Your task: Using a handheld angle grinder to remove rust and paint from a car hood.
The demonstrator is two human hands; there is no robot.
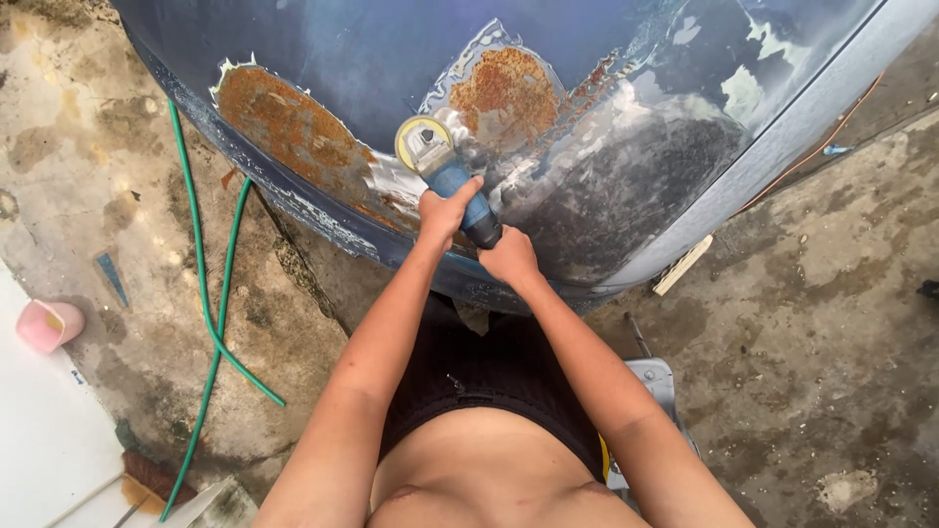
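- Grinder [445, 166]: disc lies on the blue panel [372, 59], between two rust patches [293, 122].
- Left hand [445, 210] wraps the body, fingers curled tight; right hand [509, 256] clasps the tail end.
- Best kept flat, lightly pressed, sweeping evenly toward remaining rust.
- Green hose [210, 293] lies well apart.

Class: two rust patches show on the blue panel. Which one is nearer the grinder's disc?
The smaller rust patch, right of the grinder's disc, bordered by bare metal; the long patch lies farther left.

packages: none | labels: none | signs: none | screens: none
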